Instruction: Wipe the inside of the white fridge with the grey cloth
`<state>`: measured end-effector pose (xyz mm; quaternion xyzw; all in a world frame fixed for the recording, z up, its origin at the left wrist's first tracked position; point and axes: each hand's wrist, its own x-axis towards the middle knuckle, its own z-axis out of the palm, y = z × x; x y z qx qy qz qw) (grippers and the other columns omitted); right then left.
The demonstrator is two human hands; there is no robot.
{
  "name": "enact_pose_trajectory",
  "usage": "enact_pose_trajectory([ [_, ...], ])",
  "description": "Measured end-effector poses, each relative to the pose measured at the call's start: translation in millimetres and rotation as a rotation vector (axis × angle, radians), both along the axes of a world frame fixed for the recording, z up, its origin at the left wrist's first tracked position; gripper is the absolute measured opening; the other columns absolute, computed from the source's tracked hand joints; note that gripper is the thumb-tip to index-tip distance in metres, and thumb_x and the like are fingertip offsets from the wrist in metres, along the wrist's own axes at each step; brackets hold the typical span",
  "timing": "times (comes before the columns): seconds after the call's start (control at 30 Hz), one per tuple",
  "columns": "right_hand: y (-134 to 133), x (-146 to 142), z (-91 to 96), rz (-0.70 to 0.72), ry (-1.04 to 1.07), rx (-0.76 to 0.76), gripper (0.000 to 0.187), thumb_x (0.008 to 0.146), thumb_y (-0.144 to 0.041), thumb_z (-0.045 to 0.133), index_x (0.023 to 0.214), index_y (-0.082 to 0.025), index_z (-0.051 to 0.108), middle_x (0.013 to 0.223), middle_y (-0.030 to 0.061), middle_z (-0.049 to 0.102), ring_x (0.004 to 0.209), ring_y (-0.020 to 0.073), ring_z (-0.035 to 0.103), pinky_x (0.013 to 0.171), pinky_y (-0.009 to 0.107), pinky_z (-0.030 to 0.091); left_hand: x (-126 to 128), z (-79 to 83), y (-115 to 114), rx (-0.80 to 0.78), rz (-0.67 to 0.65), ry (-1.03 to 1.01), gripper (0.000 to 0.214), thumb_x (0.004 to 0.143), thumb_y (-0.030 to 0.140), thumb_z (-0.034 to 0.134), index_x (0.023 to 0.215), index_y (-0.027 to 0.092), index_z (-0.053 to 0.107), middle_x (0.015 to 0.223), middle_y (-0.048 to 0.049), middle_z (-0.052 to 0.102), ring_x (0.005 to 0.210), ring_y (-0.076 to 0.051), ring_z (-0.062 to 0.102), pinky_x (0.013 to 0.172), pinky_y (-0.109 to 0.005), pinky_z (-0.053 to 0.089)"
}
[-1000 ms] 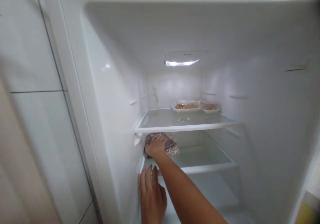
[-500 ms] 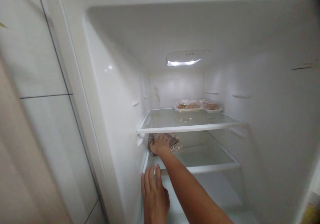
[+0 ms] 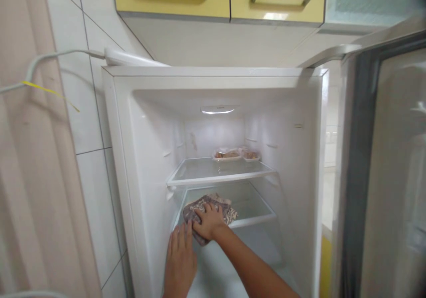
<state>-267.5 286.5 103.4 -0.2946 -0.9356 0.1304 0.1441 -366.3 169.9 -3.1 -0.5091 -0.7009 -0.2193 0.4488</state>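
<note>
My right hand (image 3: 209, 221) presses on a grey-brown and cream patterned cloth (image 3: 196, 209), thumb and fingers spread over it. The bunched cloth lies at the front left of the lower glass shelf (image 3: 256, 207), partly draped over its front edge. Beside it, my left hand (image 3: 181, 251) has its fingers stretched out at the shelf's front left corner, near the refrigerator's inner side wall. Its fingertips are close to the cloth; whether they touch it I cannot tell.
Packaged food trays (image 3: 227, 155) sit at the back of the upper glass shelf (image 3: 199, 170). The refrigerator door (image 3: 361, 178) stands open on the right. Yellow cabinets (image 3: 276, 7) hang above. A white cable (image 3: 43, 60) runs along the left.
My right hand has drawn the cloth from the back left of the lower shelf to its front edge. The view has pulled back, showing the cabinets and door.
</note>
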Motion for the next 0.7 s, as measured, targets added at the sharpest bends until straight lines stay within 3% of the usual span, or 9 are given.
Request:
enact_pose_trajectory([
  [0.23, 40.7, 77.2, -9.3, -0.301, -0.041, -0.007, 0.061, 0.091, -0.060, 0.040, 0.147, -0.038, 0.052, 0.162, 0.0069, 0.042, 0.152, 0.0391, 0.028, 0.119, 0.070, 0.014, -15.1, -13.3, 2.2, -0.034, 0.007, -0.016, 0.080, 0.076, 0.011, 0.056, 0.154, 0.017, 0.039, 0.147, -0.0148, 0.054, 0.142, -0.034, 0.045, 0.119, -0.050, 0.041],
  [0.4, 76.3, 123.2, -10.8, -0.453, -0.044, 0.011, 0.063, 0.092, -0.056, 0.040, 0.149, -0.031, 0.051, 0.161, 0.0106, 0.043, 0.150, 0.0390, 0.032, 0.118, 0.067, 0.021, -17.2, -14.8, 5.0, -0.014, -0.002, -0.019, 0.086, 0.077, 0.012, 0.055, 0.158, 0.018, 0.030, 0.146, -0.0154, 0.055, 0.142, -0.033, 0.045, 0.120, -0.050, 0.039],
  [0.53, 95.4, 120.8, -10.4, -0.473, -0.050, 0.012, 0.065, 0.090, -0.058, 0.043, 0.147, -0.029, 0.053, 0.159, 0.0123, 0.045, 0.147, 0.0396, 0.037, 0.116, 0.064, 0.027, -11.8, -10.4, 3.2, -0.013, 0.004, 0.011, 0.091, 0.079, 0.013, 0.055, 0.161, 0.019, 0.017, 0.148, -0.0174, 0.051, 0.142, -0.036, 0.044, 0.119, -0.053, 0.040],
  [0.7, 121.0, 98.9, -13.4, -0.474, -0.047, 0.023, 0.065, 0.091, -0.058, 0.043, 0.149, -0.028, 0.051, 0.159, 0.0151, 0.044, 0.146, 0.0404, 0.037, 0.115, 0.064, 0.027, -4.9, -8.2, 2.4, -0.026, 0.015, 0.011, 0.087, 0.080, 0.012, 0.056, 0.159, 0.015, 0.021, 0.146, -0.0207, 0.050, 0.139, -0.040, 0.046, 0.117, -0.056, 0.042],
])
